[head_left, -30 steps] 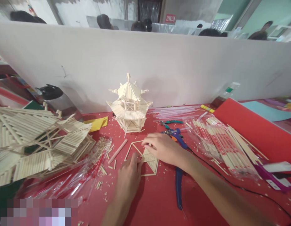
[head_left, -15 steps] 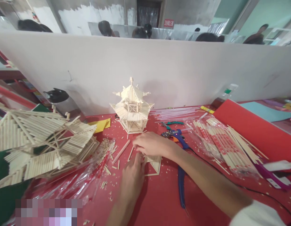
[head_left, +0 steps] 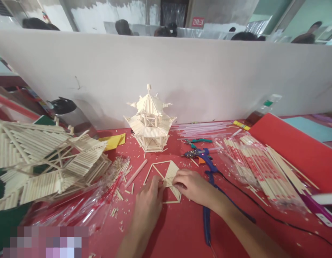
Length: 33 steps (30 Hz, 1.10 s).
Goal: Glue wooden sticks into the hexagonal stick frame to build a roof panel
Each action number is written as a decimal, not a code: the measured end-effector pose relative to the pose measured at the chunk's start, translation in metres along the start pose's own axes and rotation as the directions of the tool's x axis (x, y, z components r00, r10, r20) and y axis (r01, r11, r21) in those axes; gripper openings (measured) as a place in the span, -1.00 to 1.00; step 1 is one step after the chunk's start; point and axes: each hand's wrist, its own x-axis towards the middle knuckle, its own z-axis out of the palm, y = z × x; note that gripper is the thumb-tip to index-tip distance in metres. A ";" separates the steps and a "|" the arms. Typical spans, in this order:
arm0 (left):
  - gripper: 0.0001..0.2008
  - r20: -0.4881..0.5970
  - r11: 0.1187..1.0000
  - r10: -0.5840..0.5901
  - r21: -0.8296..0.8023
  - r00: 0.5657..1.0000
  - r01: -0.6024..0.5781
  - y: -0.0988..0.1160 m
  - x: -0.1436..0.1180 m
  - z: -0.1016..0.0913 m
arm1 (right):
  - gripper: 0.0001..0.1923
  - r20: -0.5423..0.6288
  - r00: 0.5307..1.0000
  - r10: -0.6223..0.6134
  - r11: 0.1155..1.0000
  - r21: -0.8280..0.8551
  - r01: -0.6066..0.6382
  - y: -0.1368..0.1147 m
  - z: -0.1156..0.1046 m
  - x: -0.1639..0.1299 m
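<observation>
A six-sided frame of thin wooden sticks [head_left: 171,202] lies flat on the red tabletop, with one wedge on its right side filled by closely laid sticks. At the middle of this frame, my left hand [head_left: 149,202] is closed, thumb and forefinger pinched at one end of a short wooden stick [head_left: 168,182]. From the other side my right hand [head_left: 191,184], fingers curled together, grips the stick's right end over the filled wedge. My fingers cover part of the frame. Just behind stands a small two-tiered stick pagoda [head_left: 150,123].
A blue glue gun [head_left: 207,157] with a black cord, green-handled pliers [head_left: 200,140] and a blue-handled tool [head_left: 206,222] lie to the right. Bagged sticks [head_left: 268,168] are farther right. A larger stick model [head_left: 44,154] and plastic wrap [head_left: 82,204] occupy the left. A white partition [head_left: 101,71] closes the back.
My right hand has drawn back toward me and to the right, uncovering the frame's far side. My left hand stays near the frame's middle. The view has shifted slightly.
</observation>
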 end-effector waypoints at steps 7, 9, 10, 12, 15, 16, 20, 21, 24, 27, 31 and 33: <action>-0.81 -0.280 0.995 -0.082 0.031 0.956 0.094 -0.026 0.002 -0.037 | -0.76 -0.010 1.000 0.014 0.998 0.059 -0.014 0.005 0.003 -0.003; -0.78 -0.326 0.981 -0.111 0.114 0.939 0.156 -0.041 0.005 -0.048 | -0.76 -0.014 0.999 0.030 0.997 0.073 -0.029 0.006 0.003 -0.002; -0.76 -0.352 0.973 -0.101 0.159 0.931 0.166 -0.048 0.007 -0.052 | -0.75 -0.013 0.999 0.037 0.996 0.085 -0.035 0.006 0.004 -0.002; -0.74 -0.355 0.962 -0.035 0.243 0.934 0.128 -0.059 0.011 -0.055 | -0.75 -0.010 0.999 0.046 0.993 0.114 -0.045 0.006 0.004 -0.001; -0.75 -0.300 0.948 -0.012 0.300 0.954 0.107 -0.067 0.017 -0.052 | -0.74 -0.011 0.999 0.049 0.990 0.131 -0.047 0.007 0.005 -0.001; -0.75 -0.289 0.944 -0.018 0.311 0.957 0.112 -0.068 0.018 -0.050 | -0.75 -0.012 0.999 0.048 0.990 0.133 -0.046 0.007 0.005 -0.002; -0.70 -0.339 0.932 -0.006 0.338 0.941 0.128 -0.064 0.016 -0.048 | -0.76 -0.020 0.999 0.042 0.991 0.127 -0.039 0.007 0.008 -0.003; -0.69 -0.368 0.936 0.001 0.327 0.930 0.129 -0.062 0.015 -0.049 | -0.76 -0.022 0.999 0.039 0.991 0.127 -0.036 0.008 0.008 -0.003; -0.72 -0.427 0.971 0.010 0.222 0.904 0.094 -0.053 0.010 -0.051 | -0.75 -0.028 0.999 0.046 0.989 0.144 -0.041 0.008 0.009 -0.003; -0.75 -0.418 0.991 -0.064 0.083 0.906 0.108 -0.044 0.005 -0.053 | -0.74 -0.038 0.996 0.080 0.981 0.179 -0.072 0.007 0.008 -0.002; -0.73 -0.348 0.973 -0.138 0.127 0.927 0.193 -0.047 0.004 -0.054 | -0.76 -0.028 0.991 0.128 0.968 0.220 -0.118 0.007 0.008 -0.001; -0.73 -0.319 0.965 -0.125 0.180 0.939 0.190 -0.055 0.005 -0.055 | -0.78 -0.023 0.990 0.140 0.964 0.231 -0.131 0.007 0.008 -0.001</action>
